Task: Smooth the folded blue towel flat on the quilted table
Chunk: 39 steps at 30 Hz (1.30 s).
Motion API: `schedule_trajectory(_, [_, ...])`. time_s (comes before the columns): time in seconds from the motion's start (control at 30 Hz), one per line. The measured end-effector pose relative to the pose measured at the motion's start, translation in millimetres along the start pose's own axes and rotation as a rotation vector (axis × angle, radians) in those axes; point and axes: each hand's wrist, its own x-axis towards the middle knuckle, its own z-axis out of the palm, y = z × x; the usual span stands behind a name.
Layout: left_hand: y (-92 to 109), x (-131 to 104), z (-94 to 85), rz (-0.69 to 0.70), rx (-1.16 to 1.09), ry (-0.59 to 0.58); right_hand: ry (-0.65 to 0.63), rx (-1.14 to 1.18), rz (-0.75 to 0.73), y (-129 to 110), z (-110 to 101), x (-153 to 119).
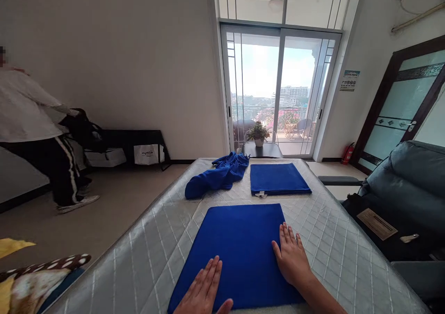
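A flat blue cloth, folded into a near-rectangle (243,244), lies on the quilted silver-grey surface (139,253) in front of me. My left hand (205,288) rests on its lower left part, palm down, fingers stretched out. On its right edge lies my right hand (291,253), also flat with the fingers spread a little. Neither hand grips anything. Behind it, to the right, sits a folded blue stack (280,178) with small white tags at its near edge. A crumpled blue cloth (220,177) lies to the left of that stack.
At the far left a person (28,105) stands holding a black bag (83,128). A dark armchair (406,179) with items on it is at the right. Patterned fabric (41,288) shows at the lower left. A potted plant (259,133) stands beyond the far edge.
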Motion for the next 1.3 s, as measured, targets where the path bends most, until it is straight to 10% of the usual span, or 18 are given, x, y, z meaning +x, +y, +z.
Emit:
schedule_trajectory(0.2, [82.3,102.8,-9.6,0.256,-0.112,0.015,-0.038,-0.024,-0.020,1.7,-2.7,-0.8])
schedule_trajectory(0.37, [98.8,148.9,9.4,0.149,-0.185,-0.021,-0.055,-0.038,-0.106,7.9,-2.0,-1.3])
schedule_trajectory(0.63, [44.4,126.9,20.1,-0.017,-0.155,-0.119,-0.025,0.036,-0.015,6.0,-0.5,1.5])
schedule_trajectory(1.03, [-96.0,74.5,25.4,-0.455,-0.134,-0.102,-0.013,0.011,-0.039,10.2,3.1,2.1])
schedule_trajectory(1.3, [-106.8,76.5,23.4,-0.489,-0.195,-0.095,-0.011,0.002,-0.042,12.4,2.0,2.9])
